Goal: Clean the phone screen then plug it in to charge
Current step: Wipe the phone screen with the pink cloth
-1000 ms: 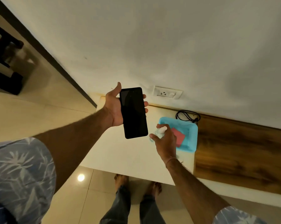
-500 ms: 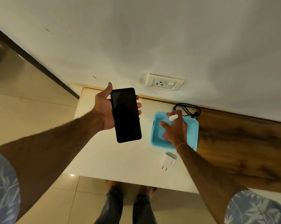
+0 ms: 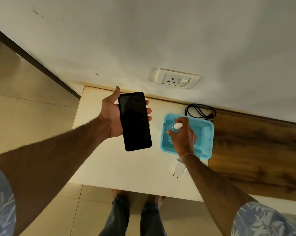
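Note:
My left hand [image 3: 109,114] holds a black phone [image 3: 135,121] upright over the white table, its dark screen facing me. My right hand [image 3: 183,133] is inside the blue plastic basket [image 3: 207,142], closed on a small clear spray bottle [image 3: 175,126] with a white cap. A white charger plug [image 3: 178,169] lies on the table just in front of the basket. A coiled black cable [image 3: 197,110] lies behind the basket by the wall. A white wall socket with a switch [image 3: 176,80] is mounted above the table.
The white table [image 3: 109,167] meets a brown wooden surface [image 3: 256,150] on the right. The wall runs along the far edge. Below the near edge I see tiled floor and my feet [image 3: 137,200].
My right hand carried the spray bottle from beside the phone into the blue basket. The red cloth seen in the basket earlier is now hidden under my hand. The phone stays held.

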### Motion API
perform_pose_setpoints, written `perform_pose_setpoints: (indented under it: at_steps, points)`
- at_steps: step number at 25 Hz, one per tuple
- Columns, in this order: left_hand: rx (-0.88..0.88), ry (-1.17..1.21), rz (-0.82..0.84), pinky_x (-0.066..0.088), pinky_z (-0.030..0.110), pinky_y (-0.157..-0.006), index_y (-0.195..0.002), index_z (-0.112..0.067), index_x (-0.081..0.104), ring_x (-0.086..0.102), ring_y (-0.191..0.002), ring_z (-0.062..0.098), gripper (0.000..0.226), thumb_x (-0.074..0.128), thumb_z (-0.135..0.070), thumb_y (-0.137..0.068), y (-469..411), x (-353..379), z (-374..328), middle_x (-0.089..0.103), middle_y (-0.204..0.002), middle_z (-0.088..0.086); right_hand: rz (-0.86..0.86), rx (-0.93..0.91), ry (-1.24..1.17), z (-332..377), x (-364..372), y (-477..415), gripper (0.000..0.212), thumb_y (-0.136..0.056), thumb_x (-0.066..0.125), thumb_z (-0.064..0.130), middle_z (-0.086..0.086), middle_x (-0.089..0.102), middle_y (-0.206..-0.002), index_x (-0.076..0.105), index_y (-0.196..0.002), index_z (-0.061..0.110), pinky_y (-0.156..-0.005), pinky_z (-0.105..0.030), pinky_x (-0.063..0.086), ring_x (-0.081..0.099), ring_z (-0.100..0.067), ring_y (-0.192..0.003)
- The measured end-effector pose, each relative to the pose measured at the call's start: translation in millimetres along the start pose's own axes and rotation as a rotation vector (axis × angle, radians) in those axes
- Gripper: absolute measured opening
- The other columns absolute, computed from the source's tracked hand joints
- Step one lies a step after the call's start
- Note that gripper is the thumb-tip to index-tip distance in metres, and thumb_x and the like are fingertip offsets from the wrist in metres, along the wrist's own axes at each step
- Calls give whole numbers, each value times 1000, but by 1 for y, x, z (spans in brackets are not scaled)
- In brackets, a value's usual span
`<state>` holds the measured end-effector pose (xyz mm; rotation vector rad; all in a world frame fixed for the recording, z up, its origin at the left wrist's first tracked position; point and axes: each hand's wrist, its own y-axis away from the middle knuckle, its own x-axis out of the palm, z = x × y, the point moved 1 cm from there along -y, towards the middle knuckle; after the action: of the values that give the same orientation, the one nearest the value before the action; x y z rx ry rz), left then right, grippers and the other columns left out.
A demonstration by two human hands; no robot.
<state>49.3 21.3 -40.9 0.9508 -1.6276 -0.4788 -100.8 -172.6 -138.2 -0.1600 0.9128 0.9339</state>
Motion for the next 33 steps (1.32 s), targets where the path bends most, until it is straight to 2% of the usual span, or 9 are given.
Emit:
perform_pose_setpoints:
  at_steps: [3,5,10,13,21,24,29,31,33]
  points:
    - [-11,-4,-3,61,51,-80,-142,-4,55,66,-106,39,93,28,-77,-91,-2,-1,5,57,-143,20,8,-7,-33,-7,-2,4,49,-79,75,6,2,63,-95,43,-109,28,-80,-8,40,62,-18,-90]
    - [-17,-18,2,61,50,-81,-142,-4,55,67,-106,39,94,28,-77,-90,-5,-3,7,59,-138,20,-61,9,-11,-15,-7,4,42,-82,67,3,4,59,-95,43,-108,25,-84,-39,54,59,-19,-91]
    - [-30,-44,17,60,50,-83,-142,-4,55,68,-104,40,95,26,-79,-89,-14,-5,15,61,-134,21,81,217,345,-47,-11,-8,45,-87,65,21,-16,50,-127,47,-128,12,-94,-56,45,45,-36,-118]
    - [-30,-45,23,59,51,-86,-142,-4,55,68,-104,40,96,27,-79,-89,-19,-7,20,60,-135,21,131,198,461,-51,-8,-14,42,-88,63,21,-18,45,-125,48,-125,10,-94,-57,43,41,-38,-120]
    - [-50,-43,63,53,56,-95,-137,-4,60,67,-107,43,98,30,-82,-86,-19,-1,25,64,-129,25,262,212,184,-50,-27,-19,15,-85,64,9,-11,53,-93,50,-88,12,-77,-41,50,52,-28,-92]
    - [-50,-38,86,50,56,-101,-138,-4,59,65,-110,43,100,30,-83,-85,-7,10,24,64,-129,24,314,258,65,-38,-56,-10,6,-88,59,12,-6,62,-91,57,-94,12,-72,-36,50,57,-24,-86]
    - [-38,-11,137,39,58,-111,-144,-2,51,61,-113,44,102,30,-84,-86,28,48,23,63,-127,26,127,140,-102,21,-131,25,26,-85,57,45,-2,64,-65,71,-77,24,-53,-18,46,57,-13,-60]
    - [-36,-21,158,42,57,-108,-144,-2,51,60,-114,43,104,30,-85,-85,46,68,20,62,-129,26,1,-79,-127,64,-160,43,30,-90,61,45,-2,65,-76,75,-84,19,-58,-8,43,58,-9,-69]
    - [-33,-24,196,46,54,-103,-143,-3,53,60,-117,42,106,30,-87,-84,66,92,17,61,-132,25,-81,-347,-92,113,-181,60,25,-98,56,26,-1,68,-110,74,-112,14,-83,-6,47,62,-6,-98]
